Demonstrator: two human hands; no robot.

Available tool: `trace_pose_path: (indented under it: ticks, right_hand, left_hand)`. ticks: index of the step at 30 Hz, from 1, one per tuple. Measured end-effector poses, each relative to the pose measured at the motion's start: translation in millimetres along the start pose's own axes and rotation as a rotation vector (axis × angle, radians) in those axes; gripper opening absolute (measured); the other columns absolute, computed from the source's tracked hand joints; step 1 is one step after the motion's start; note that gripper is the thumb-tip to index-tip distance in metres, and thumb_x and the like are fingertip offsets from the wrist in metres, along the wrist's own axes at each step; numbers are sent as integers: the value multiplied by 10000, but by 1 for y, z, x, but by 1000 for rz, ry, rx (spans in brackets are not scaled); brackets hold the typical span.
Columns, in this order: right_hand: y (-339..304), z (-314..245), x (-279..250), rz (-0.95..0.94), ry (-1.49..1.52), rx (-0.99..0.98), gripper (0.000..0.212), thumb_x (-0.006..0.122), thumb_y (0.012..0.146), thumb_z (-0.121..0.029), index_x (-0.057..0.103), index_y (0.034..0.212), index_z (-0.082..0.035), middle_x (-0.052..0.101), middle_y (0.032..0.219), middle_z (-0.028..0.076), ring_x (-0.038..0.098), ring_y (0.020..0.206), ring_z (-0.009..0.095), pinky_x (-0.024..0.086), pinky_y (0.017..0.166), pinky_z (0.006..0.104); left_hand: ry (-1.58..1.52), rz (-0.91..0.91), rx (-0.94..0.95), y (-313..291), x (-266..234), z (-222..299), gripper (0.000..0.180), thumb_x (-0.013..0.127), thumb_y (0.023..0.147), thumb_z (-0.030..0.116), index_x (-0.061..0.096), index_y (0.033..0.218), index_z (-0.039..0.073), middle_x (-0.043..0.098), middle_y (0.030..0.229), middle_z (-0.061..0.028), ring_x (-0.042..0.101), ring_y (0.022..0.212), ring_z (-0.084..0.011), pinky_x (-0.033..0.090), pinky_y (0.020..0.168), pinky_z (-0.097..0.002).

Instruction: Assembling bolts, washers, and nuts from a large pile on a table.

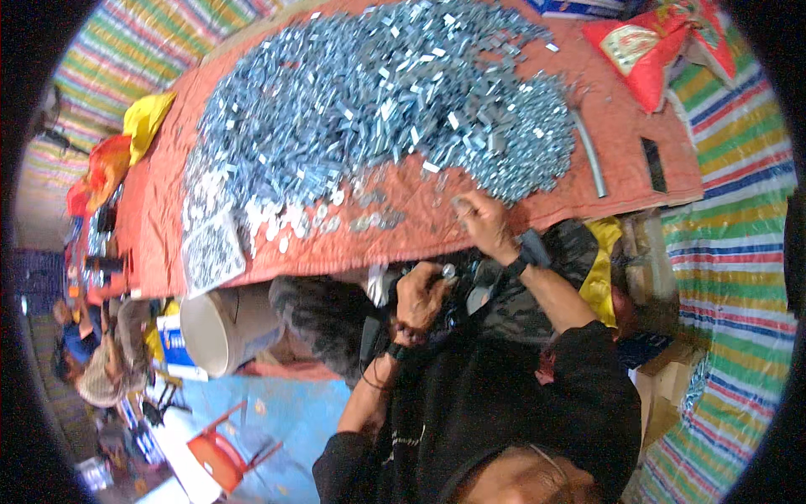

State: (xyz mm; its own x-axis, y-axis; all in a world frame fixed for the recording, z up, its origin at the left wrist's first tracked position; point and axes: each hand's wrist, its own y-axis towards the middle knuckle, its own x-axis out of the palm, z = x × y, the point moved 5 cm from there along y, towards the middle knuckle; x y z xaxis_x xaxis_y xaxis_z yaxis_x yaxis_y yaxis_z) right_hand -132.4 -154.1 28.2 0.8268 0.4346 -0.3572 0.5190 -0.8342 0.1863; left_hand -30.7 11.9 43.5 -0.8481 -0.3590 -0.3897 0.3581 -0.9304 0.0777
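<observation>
My left hand (pixel 418 298) is closed close to my body, below the table's near edge. A small shiny round metal piece (pixel 449 271) shows at its fingertips. My right hand (pixel 489 225) is over the near edge of the table, its thumb and fingers pinched together; what is between them is too small to name. Just beyond it lies a heap of small shiny metal pieces (pixel 537 139), which joins a much larger pile of flat, strip-like metal parts (pixel 336 109). Flat round metal discs (pixel 323 220) are scattered to the left of my right hand.
A red cloth (pixel 403 231) covers the table. On it are a clear tray of small parts (pixel 212 252), a grey tube (pixel 589 155) and red bags (pixel 638 55). A white bucket (pixel 214 336) stands below, near a red stool (pixel 220 460). Another person (pixel 101 370) sits far left.
</observation>
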Motion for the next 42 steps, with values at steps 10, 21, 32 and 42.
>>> trace_pose_path:
  ticks: [10,21,32,42]
  right_hand:
    - [8,-5,7,-28,-105,-142,211,583,929,-238,642,954,-37,641,748,153,641,661,313,485,600,379]
    - [4,-1,7,-68,-64,-127,253,608,937,-261,647,955,-12,615,719,78,574,625,148,452,569,313]
    - [10,3,8,-63,9,-37,182,621,932,-183,647,915,-3,591,644,7,502,544,55,408,499,250]
    - [10,0,-4,-238,-125,346,167,670,879,-158,655,809,-8,561,600,-22,491,566,46,401,519,248]
  left_hand:
    - [103,193,-123,-65,-75,-26,392,766,787,104,613,1131,-6,631,1039,-190,645,868,-266,519,741,-337]
    - [534,-462,-898,-511,-87,-79,436,675,824,181,582,1230,52,633,1151,-194,625,990,-360,510,843,-445]
    - [302,-243,-1082,-440,-84,-68,443,679,820,185,583,1232,53,638,1146,-188,628,990,-348,511,840,-437]
    - [137,-258,-1288,-409,-111,-11,449,682,816,188,584,1233,55,643,1141,-182,632,989,-337,512,837,-429]
